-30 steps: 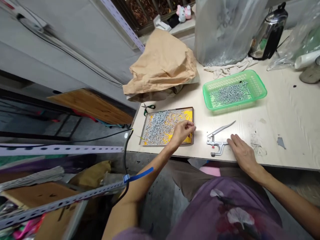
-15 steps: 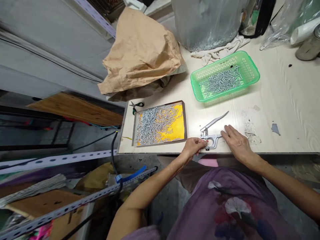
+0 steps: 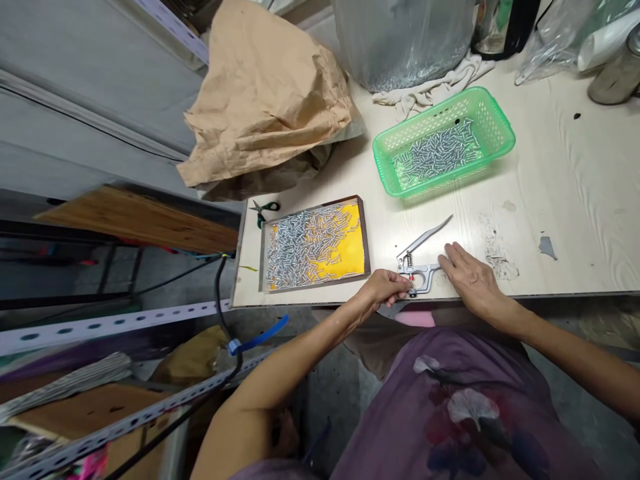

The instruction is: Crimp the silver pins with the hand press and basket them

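Grey snap-fastener pliers (image 3: 427,270) lie near the table's front edge, their long lever raised at an angle and a small spring at the jaw. At that jaw is my left hand (image 3: 387,287), thumb and fingertips pinched together; whatever is between them is too small to make out. My right hand (image 3: 470,279) rests palm down on the table by the pliers' right end, fingers stretched out and nothing gripped. To the left, a shallow tray (image 3: 366,243) with a yellow bottom holds many small silver metal pieces (image 3: 300,247).
A green plastic basket (image 3: 509,139) behind the pliers contains more small metal pieces. Scissors (image 3: 263,212) with dark green handles lie beyond the tray's left corner. Farther back are a brown paper bag (image 3: 270,100), a clear plastic bag (image 3: 400,47) and a white cloth (image 3: 435,88).
The view has shifted slightly, so the table items sit a little farther left and higher. My left hand stays pinched at the jaw, and my right hand remains beside the pliers.
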Tool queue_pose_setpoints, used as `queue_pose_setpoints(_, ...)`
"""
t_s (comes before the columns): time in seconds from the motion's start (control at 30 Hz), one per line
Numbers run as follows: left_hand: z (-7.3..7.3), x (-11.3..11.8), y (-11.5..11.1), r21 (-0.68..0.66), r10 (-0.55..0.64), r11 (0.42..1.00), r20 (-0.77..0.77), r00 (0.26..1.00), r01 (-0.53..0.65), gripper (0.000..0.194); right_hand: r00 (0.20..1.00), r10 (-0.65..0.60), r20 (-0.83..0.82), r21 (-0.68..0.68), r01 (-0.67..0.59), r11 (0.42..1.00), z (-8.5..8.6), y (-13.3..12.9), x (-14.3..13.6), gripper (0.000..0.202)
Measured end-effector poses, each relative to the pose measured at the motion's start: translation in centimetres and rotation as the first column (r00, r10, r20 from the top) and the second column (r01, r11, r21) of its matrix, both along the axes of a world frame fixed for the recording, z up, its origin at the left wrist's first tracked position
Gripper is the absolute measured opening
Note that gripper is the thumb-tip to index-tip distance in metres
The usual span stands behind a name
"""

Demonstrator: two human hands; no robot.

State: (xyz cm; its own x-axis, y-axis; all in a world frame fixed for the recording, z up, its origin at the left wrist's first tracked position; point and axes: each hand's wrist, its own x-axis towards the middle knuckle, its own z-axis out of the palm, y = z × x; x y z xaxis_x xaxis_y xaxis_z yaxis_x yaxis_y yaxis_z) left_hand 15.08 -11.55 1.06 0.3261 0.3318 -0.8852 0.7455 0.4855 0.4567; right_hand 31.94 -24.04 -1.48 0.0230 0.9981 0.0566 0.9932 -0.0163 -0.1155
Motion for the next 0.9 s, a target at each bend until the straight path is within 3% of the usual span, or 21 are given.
queue_pose_setpoints(0.13,0.2,0.0,-0.3,-0.007,-0.03,1.0,-0.012,0.999,0.03,0.023,0.997,0.069,-0.045,-0.125,-0.074,0.989,1.6,0.7,0.6,0.029)
queue_pose_setpoints(0.27,0.3,0.0,-0.6,-0.007,-0.013,1.0,-0.031,0.999,0.013,0.021,0.998,0.061,0.012,-0.206,-0.057,0.977,1.7,1.3,0.3,0.029)
queue_pose_setpoints(0.9,1.2,0.7,-1.0,0.01,0.002,1.0,-0.108,0.994,-0.001,0.023,0.991,0.081,0.109,0.022,-0.084,0.996,-0.5,0.4,0.0,0.029)
